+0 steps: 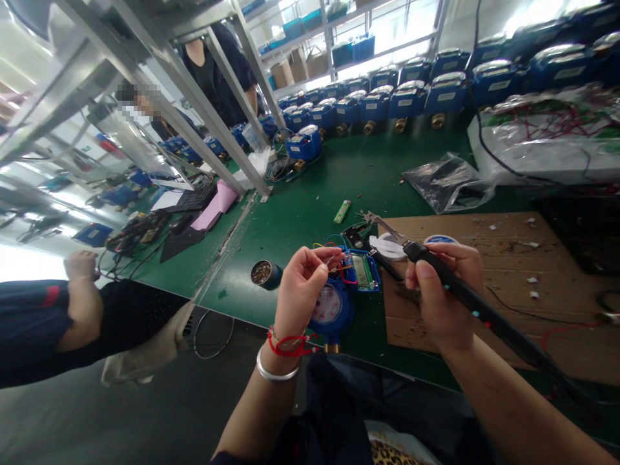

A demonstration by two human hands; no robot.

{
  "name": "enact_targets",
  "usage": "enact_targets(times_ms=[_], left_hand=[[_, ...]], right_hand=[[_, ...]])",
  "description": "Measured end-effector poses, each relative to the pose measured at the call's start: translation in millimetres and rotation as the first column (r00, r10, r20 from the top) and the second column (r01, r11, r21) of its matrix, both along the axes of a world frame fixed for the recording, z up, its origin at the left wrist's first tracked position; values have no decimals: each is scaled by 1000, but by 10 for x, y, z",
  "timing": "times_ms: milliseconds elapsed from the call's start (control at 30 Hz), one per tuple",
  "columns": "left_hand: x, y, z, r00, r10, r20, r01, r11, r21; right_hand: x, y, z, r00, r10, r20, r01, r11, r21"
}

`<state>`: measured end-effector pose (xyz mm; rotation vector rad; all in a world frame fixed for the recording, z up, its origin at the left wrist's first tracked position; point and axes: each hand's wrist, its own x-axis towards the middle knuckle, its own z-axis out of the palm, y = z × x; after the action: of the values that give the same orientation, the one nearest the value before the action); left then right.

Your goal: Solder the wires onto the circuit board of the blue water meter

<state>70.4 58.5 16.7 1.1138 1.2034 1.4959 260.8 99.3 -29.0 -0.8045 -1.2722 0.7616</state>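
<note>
My left hand (303, 284) is over a blue water meter (345, 316), thumb and fingers pinched on a thin wire (331, 259). Beside them the meter's blue housing stands open, showing a small display board (361, 270) with coloured wires. My right hand (445, 290) is wrapped round the black handle of a soldering iron (489, 320). Its metal end points up and left, above a white roll (387, 247) and apart from the meter. A dark cup of small brass-coloured bits (264, 274) stands left of my left hand. A green and white battery (342, 212) lies beyond the meter.
Rows of blue meters (407, 97) line the back of the green bench (349, 174). Stained cardboard (484, 258) lies to the right, near a plastic bag (443, 177) and a white box (542, 155). Metal posts (242, 142) rise at left. Other people sit and stand nearby.
</note>
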Motion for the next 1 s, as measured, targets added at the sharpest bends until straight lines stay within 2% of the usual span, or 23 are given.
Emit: enact_targets(times_ms=[400,800,1000], left_hand=[[76,-56,32,963,-4,-269,16,999,43],[68,-52,30,960,-5,-281,23,998,63],[44,-52,6,969,-22,-246,39,997,67]], right_hand=[[-8,21,-48,998,-36,42,37,998,-43],[-27,16,-36,998,-48,38,50,996,-70],[-38,-21,23,998,-64,12,65,994,-92]])
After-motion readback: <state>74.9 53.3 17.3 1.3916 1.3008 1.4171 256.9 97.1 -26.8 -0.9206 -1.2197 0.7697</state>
